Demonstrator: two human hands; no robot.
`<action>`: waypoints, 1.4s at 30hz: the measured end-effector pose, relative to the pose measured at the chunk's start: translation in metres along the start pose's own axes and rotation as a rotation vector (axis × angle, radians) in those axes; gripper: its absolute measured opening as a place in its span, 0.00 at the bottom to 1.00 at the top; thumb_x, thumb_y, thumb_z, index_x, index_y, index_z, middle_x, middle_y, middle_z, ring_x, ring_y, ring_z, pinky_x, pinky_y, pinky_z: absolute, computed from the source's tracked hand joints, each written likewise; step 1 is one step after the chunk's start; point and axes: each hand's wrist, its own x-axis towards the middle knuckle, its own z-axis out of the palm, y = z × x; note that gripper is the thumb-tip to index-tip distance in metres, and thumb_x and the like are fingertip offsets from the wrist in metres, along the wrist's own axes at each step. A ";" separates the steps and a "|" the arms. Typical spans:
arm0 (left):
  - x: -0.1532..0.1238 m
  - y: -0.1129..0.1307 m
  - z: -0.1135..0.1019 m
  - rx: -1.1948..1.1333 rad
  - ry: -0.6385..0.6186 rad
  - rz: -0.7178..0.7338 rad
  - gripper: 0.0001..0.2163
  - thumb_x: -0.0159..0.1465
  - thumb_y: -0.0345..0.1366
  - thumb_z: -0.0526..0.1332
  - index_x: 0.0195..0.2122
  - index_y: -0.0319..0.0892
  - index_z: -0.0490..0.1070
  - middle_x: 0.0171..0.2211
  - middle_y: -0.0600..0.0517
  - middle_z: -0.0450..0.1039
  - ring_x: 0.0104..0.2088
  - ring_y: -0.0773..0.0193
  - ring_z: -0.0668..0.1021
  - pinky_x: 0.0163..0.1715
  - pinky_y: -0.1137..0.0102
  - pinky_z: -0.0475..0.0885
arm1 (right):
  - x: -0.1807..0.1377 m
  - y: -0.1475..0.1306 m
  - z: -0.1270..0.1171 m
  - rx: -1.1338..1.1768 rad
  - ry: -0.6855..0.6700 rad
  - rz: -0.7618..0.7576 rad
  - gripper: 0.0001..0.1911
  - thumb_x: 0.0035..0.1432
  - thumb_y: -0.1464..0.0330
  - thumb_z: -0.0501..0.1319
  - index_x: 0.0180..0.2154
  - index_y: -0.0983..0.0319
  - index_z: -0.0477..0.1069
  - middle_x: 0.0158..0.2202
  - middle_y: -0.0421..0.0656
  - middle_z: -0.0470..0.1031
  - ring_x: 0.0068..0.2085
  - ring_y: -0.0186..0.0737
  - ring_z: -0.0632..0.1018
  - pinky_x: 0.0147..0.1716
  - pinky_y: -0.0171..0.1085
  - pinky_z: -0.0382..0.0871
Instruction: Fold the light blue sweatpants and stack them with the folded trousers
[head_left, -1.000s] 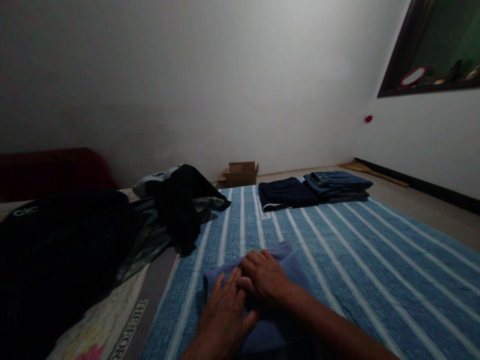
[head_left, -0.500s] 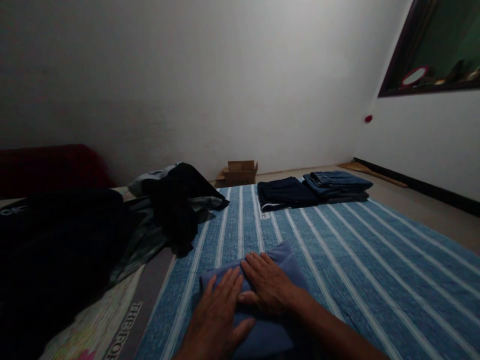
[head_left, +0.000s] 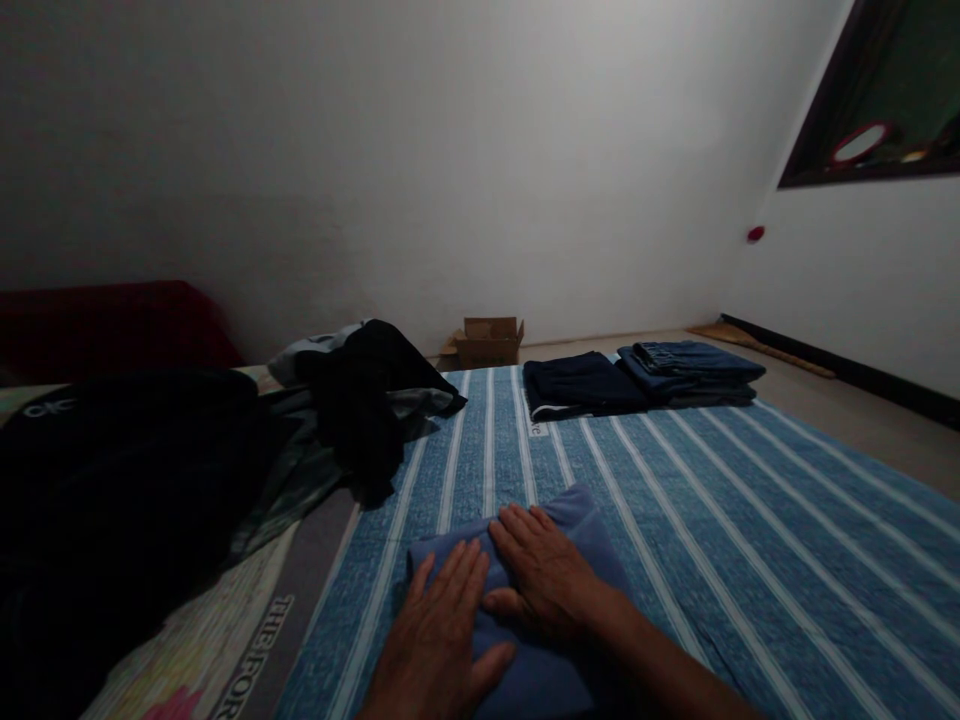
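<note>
A folded blue garment (head_left: 592,530) lies on the blue-and-white striped sheet in front of me; its exact kind does not show. My left hand (head_left: 439,635) rests flat on its left side, fingers stretched forward and thumb apart. On its upper middle lies my right hand (head_left: 544,570), palm down with the fingers extended. Both hands press on the cloth without gripping it. The near edge of the garment is dark and partly covered by my hands and the right forearm.
Folded dark trousers (head_left: 581,383) and a stack of folded jeans (head_left: 686,370) lie at the sheet's far edge. Dark rumpled clothes (head_left: 142,480) are heaped on the left. A cardboard box (head_left: 489,345) stands by the wall. The striped sheet (head_left: 750,500) stretches to the right.
The view has turned slightly left, so everything appears a little farther right. Both hands stay flat on the blue garment, with hardly any movement over it.
</note>
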 end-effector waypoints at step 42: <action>0.003 0.008 -0.018 -0.001 -0.129 -0.038 0.32 0.58 0.47 0.60 0.62 0.42 0.58 0.62 0.44 0.58 0.61 0.48 0.63 0.59 0.45 0.58 | 0.000 0.001 0.001 0.009 -0.011 0.017 0.41 0.61 0.46 0.47 0.63 0.68 0.52 0.65 0.57 0.52 0.66 0.55 0.53 0.63 0.54 0.44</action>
